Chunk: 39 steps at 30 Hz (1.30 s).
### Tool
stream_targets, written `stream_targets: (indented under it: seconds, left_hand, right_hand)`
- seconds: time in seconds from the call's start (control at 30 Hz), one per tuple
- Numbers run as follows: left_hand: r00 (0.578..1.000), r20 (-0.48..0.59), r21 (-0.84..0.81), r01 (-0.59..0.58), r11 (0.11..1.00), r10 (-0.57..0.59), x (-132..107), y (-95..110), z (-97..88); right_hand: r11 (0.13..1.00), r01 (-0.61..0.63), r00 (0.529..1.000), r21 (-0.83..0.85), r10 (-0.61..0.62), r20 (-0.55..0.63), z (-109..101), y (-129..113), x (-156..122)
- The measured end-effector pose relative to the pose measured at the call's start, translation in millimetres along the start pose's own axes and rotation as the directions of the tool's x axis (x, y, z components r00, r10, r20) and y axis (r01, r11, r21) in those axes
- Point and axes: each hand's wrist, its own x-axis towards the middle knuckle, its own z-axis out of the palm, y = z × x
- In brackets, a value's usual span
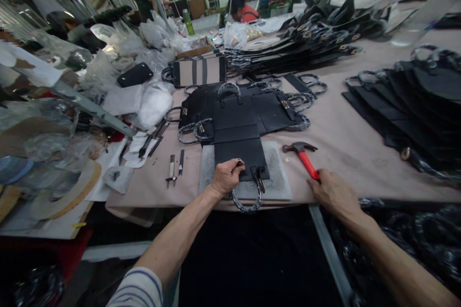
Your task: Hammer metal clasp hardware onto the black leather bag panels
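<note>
My left hand (227, 176) is closed in a pinch over the black leather bag panel (237, 151). The end of a small metal rod (239, 160) shows at its fingertips; the rest of it is hidden. The panel lies partly on a pale, scuffed board (279, 168), and a plastic-wrapped handle (248, 208) loops off its near edge. My right hand (333, 192) has its fingers round the end of the red grip of a claw hammer (305, 157), whose head is at or just above the cloth, right of the board.
More black bag panels (273, 110) with wrapped handles lie just behind. Stacks of panels stand at the right (406, 105) and at the back (288, 53). Slim metal tools (171, 168), plastic bags (154, 103) and a tape roll (68, 196) are on the left. Two people are farther back.
</note>
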Motion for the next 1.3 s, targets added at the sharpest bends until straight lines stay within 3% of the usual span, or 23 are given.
stream_targets:
  seconds: [0.07, 0.17, 0.23, 0.3, 0.33, 0.37, 0.43, 0.5, 0.53, 0.6, 0.67, 0.7, 0.77, 0.83, 0.87, 0.93, 1.03, 1.2, 1.3]
  left_hand:
    - [1.000, -0.001, -0.002, 0.010, 1.000, -0.010, 0, 0, 0.2]
    - [1.000, -0.008, -0.020, 0.013, 1.000, -0.014, 1, -1, 0.6]
    - [1.000, -0.007, -0.033, 0.016, 0.999, -0.017, 1, -1, 0.9]
    - [1.000, -0.003, -0.041, 0.020, 0.999, -0.021, 1, -1, 0.9]
    - [1.000, -0.001, -0.043, 0.023, 0.999, -0.023, 1, 0, 0.7]
    - [1.000, 0.003, -0.044, 0.026, 0.999, -0.025, 1, 0, 0.6]
    - [1.000, 0.010, -0.044, 0.028, 0.999, -0.027, 1, 0, 0.3]
    - [0.999, 0.020, -0.037, 0.028, 0.999, -0.027, 1, -1, 0.5]
    - [0.999, 0.026, -0.030, 0.029, 0.999, -0.028, 1, -1, 0.6]
    - [0.999, 0.034, -0.009, 0.033, 0.999, -0.033, 1, -1, 0.9]
    - [0.999, 0.039, 0.002, 0.034, 0.999, -0.034, 1, -1, 0.9]
    - [0.999, 0.041, 0.000, 0.029, 1.000, -0.029, 1, -1, 0.8]
    - [0.999, 0.041, -0.015, 0.012, 1.000, -0.011, 1, 0, 0.6]
    - [0.999, 0.040, -0.027, -0.001, 1.000, 0.002, 1, 0, 0.6]
    - [0.999, 0.039, -0.027, -0.001, 1.000, 0.002, 1, -1, 0.7]
    - [0.999, 0.043, -0.015, 0.006, 1.000, -0.005, 1, -1, 1.1]
    - [0.999, 0.054, 0.005, 0.010, 1.000, -0.011, 1, -2, 1.3]
    - [0.998, 0.057, 0.010, -0.002, 1.000, 0.002, 1, -2, 1.4]
    - [0.999, 0.053, 0.034, 0.006, 0.999, -0.008, 0, -2, 1.9]
  right_hand:
    - [0.949, -0.109, 0.989, 0.297, 0.072, 0.133, -4, 1, 1]
    - [0.673, -0.274, 0.925, 0.687, -0.011, 0.380, -18, -12, -3]
    - [0.496, -0.412, 0.869, 0.764, -0.039, 0.494, -34, -27, -11]
    - [0.402, -0.466, 0.859, 0.788, -0.007, 0.512, -54, -44, -22]
    - [0.413, -0.418, 0.890, 0.809, 0.006, 0.456, -65, -54, -27]
    - [0.481, -0.299, 0.940, 0.824, -0.001, 0.341, -75, -64, -33]
    - [0.676, 0.053, 0.996, 0.735, -0.089, 0.011, -94, -82, -40]
    - [0.801, 0.339, 0.939, 0.493, -0.259, -0.226, -105, -98, -44]
    - [0.824, 0.431, 0.898, 0.367, -0.355, -0.259, -108, -104, -45]
    - [0.829, 0.531, 0.846, 0.176, -0.504, -0.176, -111, -112, -45]
    - [0.807, 0.586, 0.810, 0.079, -0.581, -0.077, -116, -116, -44]
    - [0.800, 0.596, 0.802, 0.064, -0.590, -0.093, -119, -117, -45]
    - [0.810, 0.578, 0.800, 0.102, -0.538, -0.266, -126, -119, -48]
    - [0.823, 0.533, 0.784, 0.196, -0.393, -0.480, -127, -120, -51]
    - [0.819, 0.528, 0.778, 0.225, -0.360, -0.515, -125, -120, -53]
    - [0.810, 0.547, 0.798, 0.210, -0.429, -0.423, -117, -118, -55]
    - [0.797, 0.594, 0.803, 0.109, -0.579, -0.144, -111, -114, -54]
    - [0.842, 0.506, 0.846, 0.189, -0.441, -0.300, -116, -117, -55]
    - [0.845, 0.505, 0.863, 0.177, -0.493, -0.111, -107, -117, -57]
